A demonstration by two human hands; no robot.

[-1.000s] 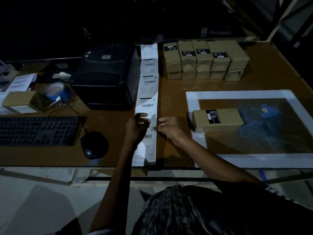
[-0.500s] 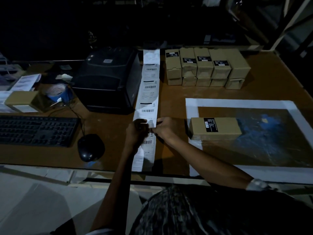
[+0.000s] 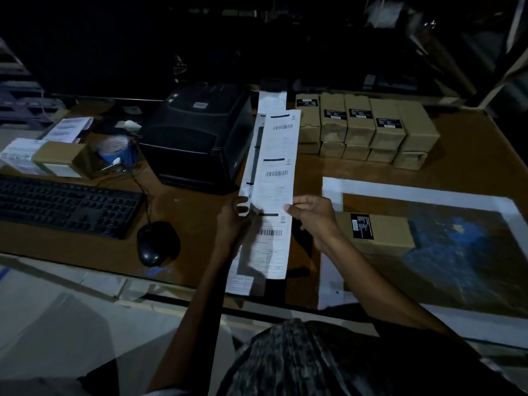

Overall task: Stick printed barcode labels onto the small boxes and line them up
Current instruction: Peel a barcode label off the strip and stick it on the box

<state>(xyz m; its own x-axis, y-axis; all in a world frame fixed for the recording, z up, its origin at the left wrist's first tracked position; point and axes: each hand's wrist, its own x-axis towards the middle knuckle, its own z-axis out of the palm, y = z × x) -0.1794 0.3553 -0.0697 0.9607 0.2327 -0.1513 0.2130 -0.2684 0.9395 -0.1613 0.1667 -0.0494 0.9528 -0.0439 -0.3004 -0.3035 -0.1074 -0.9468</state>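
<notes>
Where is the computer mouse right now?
The mouse sits on the desk's near left part, just right of the keyboard and left of the person's left hand.

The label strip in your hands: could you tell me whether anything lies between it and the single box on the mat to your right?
Nothing visible does. The label strip is held by both hands, and only the right hand itself lies between it and the single box.

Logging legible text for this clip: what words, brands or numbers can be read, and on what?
"CRED": small logo on the label strip, readable by the lowest barcode and again on the label above.
Barcode digits and fine print on the strip: too small.
Black labels on the stacked boxes and the single box: blurred.
Printer badge: unreadable.
</notes>
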